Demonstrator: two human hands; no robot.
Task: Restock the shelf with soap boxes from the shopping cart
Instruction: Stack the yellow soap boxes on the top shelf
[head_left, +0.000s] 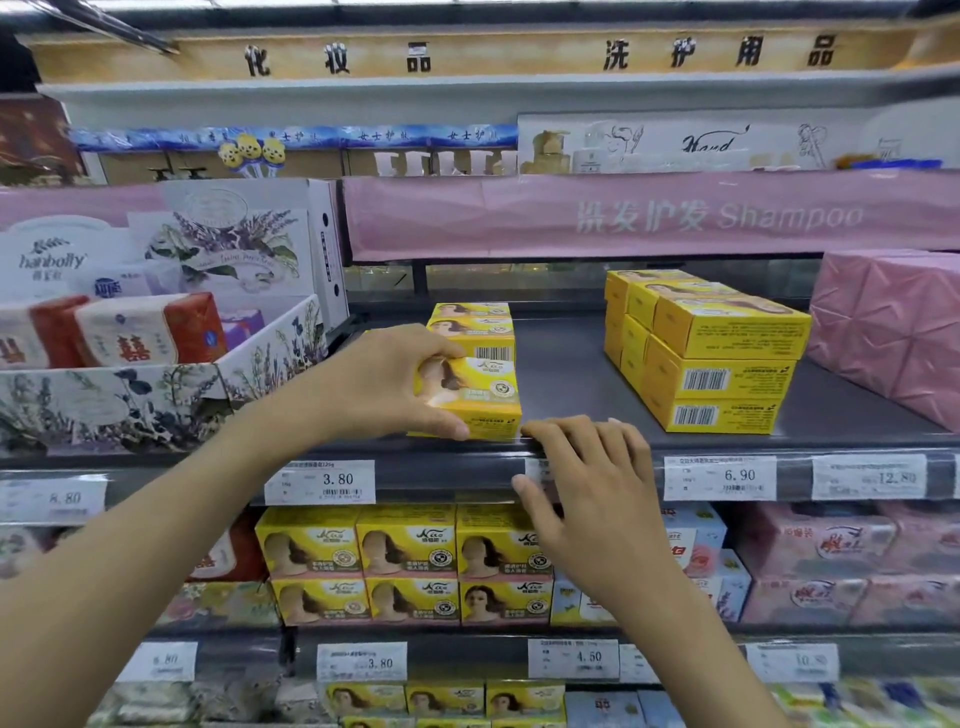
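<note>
Our left grip (395, 384) pinches the yellow soap box (480, 397), long axis nine-to-three, its stack (472, 325) just behind at twelve o'clock, while our right grip (587, 483) rests loose-fingered on the shelf lip (753, 446) at five.

Yellow cardboard soap box (478, 397), woman's face printed in front, upright on the dark grey metal shelf (571, 364), left hand (374, 384) fingers (441, 349) above it, thumb beneath.
</note>
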